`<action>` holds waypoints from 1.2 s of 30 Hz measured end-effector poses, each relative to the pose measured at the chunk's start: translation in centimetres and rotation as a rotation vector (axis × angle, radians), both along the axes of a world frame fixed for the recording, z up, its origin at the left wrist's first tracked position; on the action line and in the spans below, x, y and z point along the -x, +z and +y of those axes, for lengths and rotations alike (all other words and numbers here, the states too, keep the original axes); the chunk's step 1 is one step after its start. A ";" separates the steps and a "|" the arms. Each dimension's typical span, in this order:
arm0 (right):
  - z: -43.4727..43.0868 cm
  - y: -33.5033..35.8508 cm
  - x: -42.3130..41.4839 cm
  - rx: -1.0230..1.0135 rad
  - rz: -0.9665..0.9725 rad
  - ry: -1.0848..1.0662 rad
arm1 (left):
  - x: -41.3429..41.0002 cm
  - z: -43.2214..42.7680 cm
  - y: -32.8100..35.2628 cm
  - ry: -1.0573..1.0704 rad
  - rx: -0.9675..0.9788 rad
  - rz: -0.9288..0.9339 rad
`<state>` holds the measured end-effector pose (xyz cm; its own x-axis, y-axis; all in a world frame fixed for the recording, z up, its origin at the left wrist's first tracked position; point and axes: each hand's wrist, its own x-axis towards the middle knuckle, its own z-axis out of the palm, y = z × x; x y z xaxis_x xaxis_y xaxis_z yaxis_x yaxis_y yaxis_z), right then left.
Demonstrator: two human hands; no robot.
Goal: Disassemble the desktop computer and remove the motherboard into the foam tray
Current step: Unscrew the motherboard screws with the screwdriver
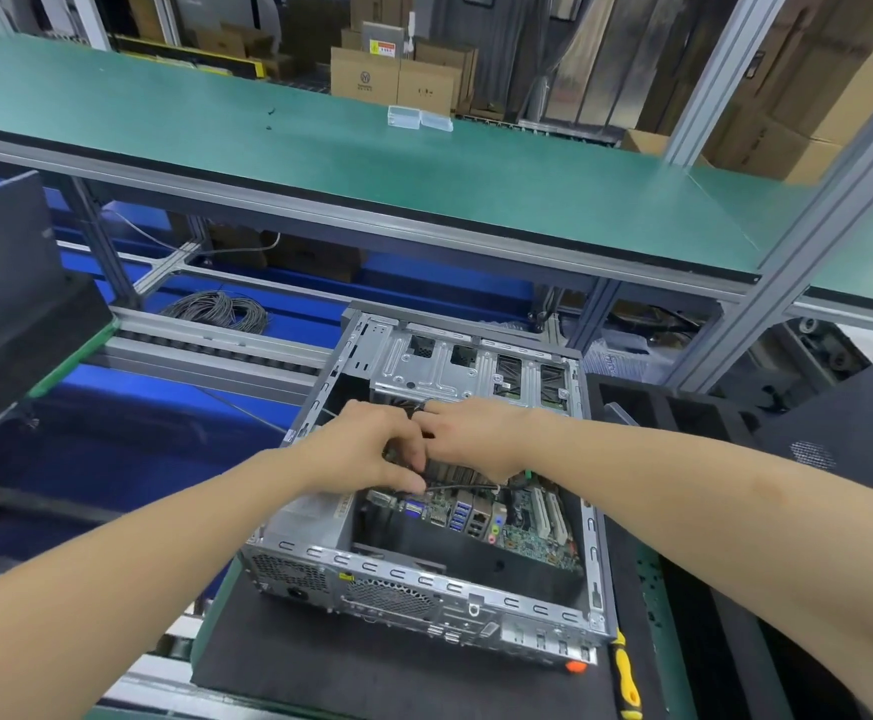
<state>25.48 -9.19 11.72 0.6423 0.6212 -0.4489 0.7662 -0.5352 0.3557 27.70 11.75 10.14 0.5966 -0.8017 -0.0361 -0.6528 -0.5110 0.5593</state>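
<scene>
At the far left a dark panel (3,262) leans over a black slab on a green-edged board. Past it, a coil of grey wire (221,309) lies on the blue belt behind the rollers.

Above runs a long green shelf (294,148). Two clear plastic boxes (418,118) sit at its far edge, with cardboard boxes (366,75) stacked behind.

In the middle, the open computer case (424,579) rests on a black foam mat (361,667) on the counter, its lid off and its rear ports facing the camera.

The left hand (372,449) reaches into the case with its fingers curled. Its thumb and fingertips pinch the end of a thin cable (460,488) that runs across the board.

The right hand (470,439) is just beside it, touching it. Its fingers are bent down into the case and the tips are hidden, so I cannot tell whether they grip anything.

The motherboard (522,522) is in the case, lying flat on its floor below and to the right of both hands.

A yellow and black screwdriver (626,678) lies on the mat just beside the case's near right corner.

The black foam tray (647,407) stands to the right of the case, with open compartments. A dark perforated panel (839,423) rests at its far right.
</scene>
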 end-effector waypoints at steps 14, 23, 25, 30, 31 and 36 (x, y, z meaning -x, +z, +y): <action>0.6 1.4 1.0 -0.052 -0.023 0.008 | 0.0 1.8 0.5 -0.132 0.054 0.171; 0.2 2.2 0.4 -0.108 0.019 -0.007 | 0.4 1.0 2.3 -0.224 -0.061 0.030; 0.2 2.2 0.4 -0.138 0.009 -0.002 | 0.7 0.5 2.6 -0.221 0.005 0.028; 0.1 1.9 0.2 -0.282 0.076 -0.019 | 2.4 -1.2 3.1 -0.237 0.040 0.057; 0.0 1.9 0.1 -0.316 0.120 -0.057 | 2.9 -1.6 3.3 -0.221 0.075 0.053; -0.6 1.6 -0.5 -0.389 0.293 -0.369 | 3.8 -3.4 4.0 0.014 0.349 0.050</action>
